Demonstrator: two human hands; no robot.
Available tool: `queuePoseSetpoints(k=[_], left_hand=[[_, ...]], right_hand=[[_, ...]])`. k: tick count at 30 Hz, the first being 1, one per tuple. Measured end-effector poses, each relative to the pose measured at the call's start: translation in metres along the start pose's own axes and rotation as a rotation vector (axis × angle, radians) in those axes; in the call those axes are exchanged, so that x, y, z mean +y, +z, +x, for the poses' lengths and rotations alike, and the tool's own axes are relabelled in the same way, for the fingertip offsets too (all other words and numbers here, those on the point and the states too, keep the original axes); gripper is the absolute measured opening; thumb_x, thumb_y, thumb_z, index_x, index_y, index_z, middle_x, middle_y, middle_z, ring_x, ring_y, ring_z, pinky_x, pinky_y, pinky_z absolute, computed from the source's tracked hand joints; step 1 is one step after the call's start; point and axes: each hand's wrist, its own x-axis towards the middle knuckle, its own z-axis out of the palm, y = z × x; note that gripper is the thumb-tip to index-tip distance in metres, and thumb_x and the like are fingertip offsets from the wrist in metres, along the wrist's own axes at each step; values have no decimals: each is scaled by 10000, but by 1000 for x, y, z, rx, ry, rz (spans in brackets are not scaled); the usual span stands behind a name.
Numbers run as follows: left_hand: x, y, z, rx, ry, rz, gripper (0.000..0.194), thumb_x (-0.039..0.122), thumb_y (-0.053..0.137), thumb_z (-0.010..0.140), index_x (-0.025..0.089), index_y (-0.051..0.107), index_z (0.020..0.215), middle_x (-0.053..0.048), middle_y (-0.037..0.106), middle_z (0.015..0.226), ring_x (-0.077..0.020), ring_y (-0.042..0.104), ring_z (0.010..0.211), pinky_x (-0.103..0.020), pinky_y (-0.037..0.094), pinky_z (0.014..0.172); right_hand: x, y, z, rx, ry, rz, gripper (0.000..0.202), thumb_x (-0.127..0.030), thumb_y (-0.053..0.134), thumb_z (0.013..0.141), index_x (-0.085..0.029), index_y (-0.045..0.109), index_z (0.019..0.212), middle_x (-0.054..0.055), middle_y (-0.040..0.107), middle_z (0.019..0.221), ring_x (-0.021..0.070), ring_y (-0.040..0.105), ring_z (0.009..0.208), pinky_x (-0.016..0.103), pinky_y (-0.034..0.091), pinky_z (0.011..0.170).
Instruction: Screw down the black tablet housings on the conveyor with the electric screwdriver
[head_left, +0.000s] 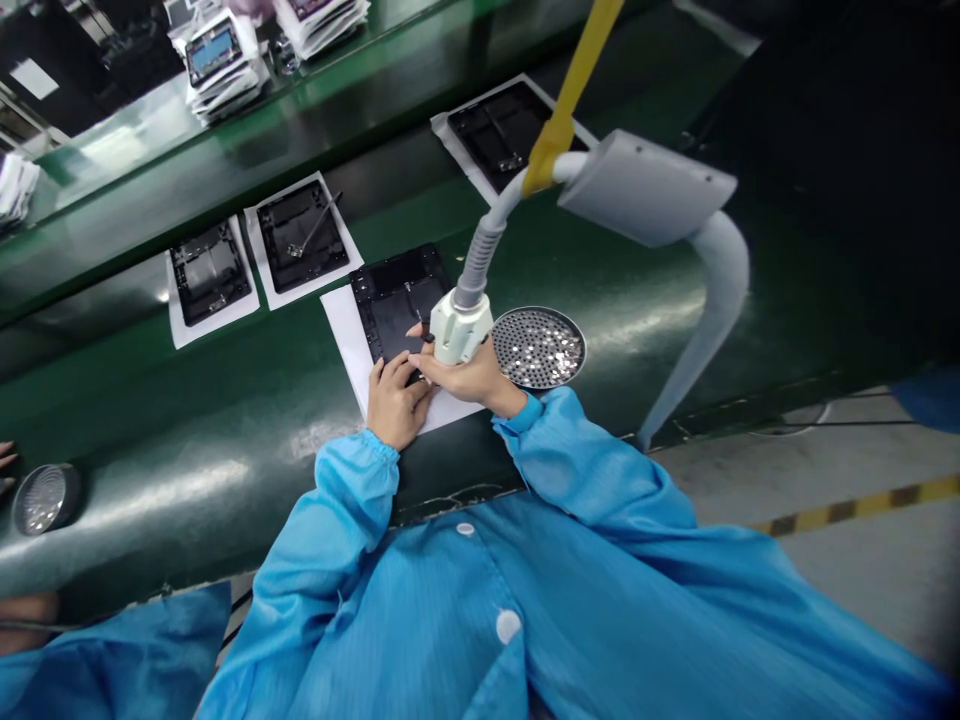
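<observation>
A black device housing (396,300) lies on a white sheet (346,330) on the green bench. My left hand (397,400) rests at the housing's lower edge with its fingers bent; whether they hold anything small is hidden. My right hand (469,375) is wrapped round the pale green-white head of a tool (459,330), over the housing's lower right part. A ribbed grey hose rises from that tool head. The tool's tip is hidden. Just right of my right hand sits a round perforated tray (538,347) with many small shiny parts.
A grey curved arm (649,190) with a yellow strap (574,85) hangs over the bench. More housings (300,238) lie on white sheets behind. Stacked devices (217,65) stand on the back shelf. At the far left, another person's fingers are near a round dish (45,500).
</observation>
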Motion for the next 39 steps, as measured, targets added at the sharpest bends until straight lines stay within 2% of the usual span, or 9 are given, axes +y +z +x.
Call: queuePoseSetpoints(k=[4, 7, 11, 15, 18, 22, 27, 34, 39], left_hand=[[-1, 0, 1, 18, 2, 22, 190, 327, 572, 904, 307, 736, 997, -49, 643, 1230, -263, 494, 1245, -502, 339, 1035], [3, -2, -3, 17, 41, 61, 199, 315, 563, 910, 287, 729, 1015, -49, 649, 1224, -271, 509, 1210, -472, 404, 956], [17, -5, -21, -30, 60, 123, 229, 257, 529, 923, 243, 704, 1069, -73, 654, 1199, -236, 578, 977, -392, 477, 764], [27, -13, -31, -61, 38, 156, 217, 254, 524, 922, 229, 718, 1018, -74, 667, 1141, -216, 576, 871, -370, 497, 712], [29, -22, -15, -121, 2, 71, 214, 315, 543, 921, 216, 722, 983, -57, 684, 1047, -196, 604, 872, -336, 519, 748], [37, -28, 29, -174, -26, -40, 323, 431, 590, 885, 181, 679, 1069, -67, 672, 1026, -212, 630, 928, -310, 521, 768], [59, -12, 69, -236, 47, -100, 181, 273, 540, 921, 174, 682, 975, -55, 675, 994, -204, 620, 973, -286, 495, 793], [83, 15, 91, -270, 128, 48, 291, 362, 491, 944, 160, 699, 918, -84, 665, 956, -229, 575, 959, -317, 478, 747], [78, 20, 91, -258, 166, 12, 246, 205, 479, 933, 213, 705, 1030, -48, 690, 1061, -203, 595, 954, -308, 482, 778]], right_hand=[[-7, -6, 6, 81, 38, 81, 310, -317, 736, 668, -176, 616, 917, -48, 555, 545, 106, 512, 452, 262, 468, 478], [-14, -18, 11, 144, 20, 92, 319, -275, 756, 656, -187, 619, 930, -59, 566, 516, 107, 503, 419, 272, 469, 471], [-17, -36, 15, 216, -32, 94, 298, -270, 759, 662, -208, 632, 924, -67, 557, 471, 119, 503, 392, 290, 467, 460], [-16, -42, 14, 207, -46, 114, 309, -298, 772, 656, -211, 639, 921, -64, 553, 458, 124, 502, 390, 295, 465, 445], [-20, -39, 11, 144, -38, 130, 321, -277, 766, 659, -196, 636, 941, -64, 562, 469, 118, 508, 400, 286, 468, 454], [-29, -38, 7, 101, -27, 165, 324, -239, 751, 663, -180, 636, 961, -59, 575, 506, 110, 528, 429, 275, 469, 471], [-35, -59, 5, 160, -42, 133, 297, -228, 742, 657, -184, 638, 933, -59, 573, 519, 110, 533, 441, 286, 476, 481], [-24, -100, 14, 338, -151, 80, 258, -298, 784, 627, -224, 586, 776, -72, 534, 440, 98, 480, 371, 274, 428, 419], [-12, -103, 25, 383, -139, 26, 263, -354, 769, 659, -228, 574, 781, -67, 523, 447, 96, 475, 367, 286, 438, 428]])
